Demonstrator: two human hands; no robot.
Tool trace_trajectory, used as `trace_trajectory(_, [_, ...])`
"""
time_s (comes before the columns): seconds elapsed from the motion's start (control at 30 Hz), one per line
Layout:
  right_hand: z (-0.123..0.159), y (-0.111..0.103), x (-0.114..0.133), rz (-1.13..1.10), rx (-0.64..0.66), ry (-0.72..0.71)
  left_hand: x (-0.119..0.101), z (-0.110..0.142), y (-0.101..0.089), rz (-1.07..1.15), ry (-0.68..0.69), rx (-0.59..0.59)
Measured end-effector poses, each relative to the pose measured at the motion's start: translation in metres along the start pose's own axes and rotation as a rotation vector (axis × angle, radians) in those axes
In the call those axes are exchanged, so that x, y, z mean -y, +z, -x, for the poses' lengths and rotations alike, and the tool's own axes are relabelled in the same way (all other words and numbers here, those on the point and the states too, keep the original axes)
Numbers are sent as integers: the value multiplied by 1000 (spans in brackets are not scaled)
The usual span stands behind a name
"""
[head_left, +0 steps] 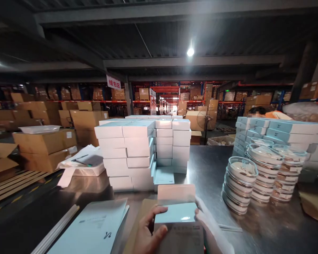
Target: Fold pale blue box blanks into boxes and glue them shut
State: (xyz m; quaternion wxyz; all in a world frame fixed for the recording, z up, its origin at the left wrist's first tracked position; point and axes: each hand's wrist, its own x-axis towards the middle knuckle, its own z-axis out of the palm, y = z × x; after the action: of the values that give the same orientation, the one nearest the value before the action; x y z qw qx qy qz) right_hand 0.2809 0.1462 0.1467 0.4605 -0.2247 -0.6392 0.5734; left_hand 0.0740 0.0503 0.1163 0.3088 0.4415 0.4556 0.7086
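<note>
Small pale-blue box (178,218) sits bottom centre of frame, lid flap up, held btwn both hands. Left hand (145,233) fingers curl over its left edge, gripping it; right hand (212,229), in a white glove, fingers pressed to the right side, gripping too. Box is just above the steel surface (209,169). Flat blue sheets (95,225) lie lower left, near the left hand. Stack of white boxes (127,155) at centre, well behind. Stacks of clear round lidded dishes (257,176) at right. More blue boxes (281,130) upper right. Cardboard cartons (42,141) at left.
</note>
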Motion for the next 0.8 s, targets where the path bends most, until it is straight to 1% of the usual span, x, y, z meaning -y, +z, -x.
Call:
trace_trajectory(0.07, [-4, 14, 17, -31, 109, 11, 3, 1, 0, -64, 59, -12])
trace_trajectory(0.1, [-5, 15, 21, 0, 135, -11, 5, 1, -1, -79, 95, -26])
trace_trajectory(0.13, [-4, 13, 22, 52, 149, -46, 6, 1, -1, -65, 129, -40])
trace_trajectory(0.2, [0, 3, 17, 174, 157, -144, 9, 0, -4, 36, 183, -63])
trace_trajectory(0.23, [3, -3, 12, 227, 154, -187, 9, -1, -6, 86, 204, -61])
trace_trajectory(0.27, [7, -8, 8, 273, 151, -221, 9, -3, -8, 107, 233, -33])
trace_trajectory(0.33, [13, -14, 0, 339, 160, -294, 8, -7, -13, 27, 343, 108])
trace_trajectory(0.4, [17, -14, -2, 353, 198, -352, 5, -12, -19, -109, 465, 274])
trace_trajectory(0.43, [17, -13, -1, 350, 209, -384, 2, -14, -21, -156, 507, 330])
trace_trajectory(0.5, [17, -9, 3, 346, 224, -443, -6, -20, -25, -192, 560, 368])
trace_trajectory(0.57, [17, -4, 9, 374, 236, -500, -18, -26, -25, -264, 587, 401])
trace_trajectory(0.63, [18, 3, 14, 445, 261, -588, -34, -34, -19, -439, 624, 500])
trace_trajectory(0.7, [17, 5, 18, 539, 330, -648, -49, -40, -11, -632, 698, 626])
trace_trajectory(0.73, [14, 3, 19, 583, 364, -652, -54, -43, -7, -701, 749, 685])
trace_trajectory(0.77, [9, -5, 21, 663, 354, -641, -58, -44, -5, -741, 793, 721])
trace_trajectory(0.8, [2, -18, 23, 779, 292, -625, -60, -45, -4, -761, 811, 714])
